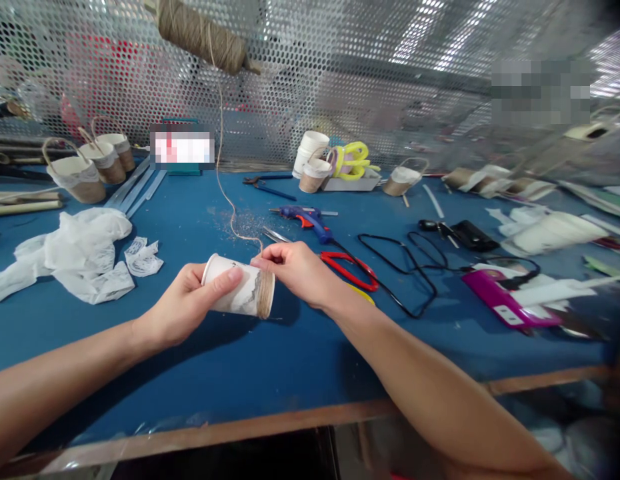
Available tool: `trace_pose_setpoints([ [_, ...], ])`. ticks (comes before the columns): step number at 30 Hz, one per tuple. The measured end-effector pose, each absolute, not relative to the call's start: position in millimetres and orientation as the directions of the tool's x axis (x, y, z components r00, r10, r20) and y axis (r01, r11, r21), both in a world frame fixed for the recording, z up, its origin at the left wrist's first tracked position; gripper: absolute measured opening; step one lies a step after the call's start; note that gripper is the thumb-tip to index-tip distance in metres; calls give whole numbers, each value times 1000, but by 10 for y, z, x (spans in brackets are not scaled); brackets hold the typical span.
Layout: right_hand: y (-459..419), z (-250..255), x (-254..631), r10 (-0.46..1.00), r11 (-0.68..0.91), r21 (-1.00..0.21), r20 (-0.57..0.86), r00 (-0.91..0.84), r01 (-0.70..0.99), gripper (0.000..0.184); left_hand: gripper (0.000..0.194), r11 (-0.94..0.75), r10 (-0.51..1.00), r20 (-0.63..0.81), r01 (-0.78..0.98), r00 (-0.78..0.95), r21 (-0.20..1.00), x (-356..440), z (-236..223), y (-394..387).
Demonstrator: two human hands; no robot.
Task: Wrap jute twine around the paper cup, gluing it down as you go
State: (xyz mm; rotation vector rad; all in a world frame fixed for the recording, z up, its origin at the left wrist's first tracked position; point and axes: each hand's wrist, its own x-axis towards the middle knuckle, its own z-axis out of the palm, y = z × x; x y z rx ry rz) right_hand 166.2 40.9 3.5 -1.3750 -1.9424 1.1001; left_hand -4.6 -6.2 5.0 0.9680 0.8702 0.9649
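Note:
A white paper cup [235,297] lies on its side in my left hand [190,300], its thumb along the wall and its open mouth toward the left. Several turns of brown twine [265,293] wrap the cup's base end. With fingers pinched at the base, my right hand [290,267] grips the twine where it meets the cup. From there the strand runs up, slack, to a large twine spool [200,37] hung on the mesh. Behind my right hand lie red-handled scissors [350,267] and a blue glue gun [307,217].
Finished twine-wrapped cups with handles [77,179] stand at the back left, near white lace [75,250] and clear glue sticks [133,183]. Pliers [273,187] lie at the back. A black cord [390,243] and a magenta power strip [507,300] are on the right. Perforated metal mesh [290,67] rises behind.

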Motion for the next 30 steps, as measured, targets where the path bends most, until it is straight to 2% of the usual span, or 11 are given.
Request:
trace_pose_setpoints([
  [3,450,0,1667,955,169,-803,-10,-297,571,25,24,328,931,-242,-339,273,882,-27,88,-32],
  [7,459,69,1718,972,221,-758,118,-205,613,30,22,383,923,-325,-418,205,824,-32,111,20],
  [11,372,196,1742,936,299,-797,138,-323,525,33,18,389,921,-350,-475,172,789,-50,113,57],
  [14,307,231,1716,906,288,-831,77,-415,475,33,19,399,916,-363,-476,169,784,-54,121,67],
  [17,268,227,1672,899,273,-858,65,-434,435,28,19,407,911,-384,-466,148,786,-48,128,68],
  [23,234,214,1619,909,245,-882,65,-411,403,17,18,385,921,-365,-469,137,795,-31,114,61],
  [30,217,228,1604,916,260,-871,86,-392,416,9,21,285,958,-256,-476,127,832,-10,85,36],
])
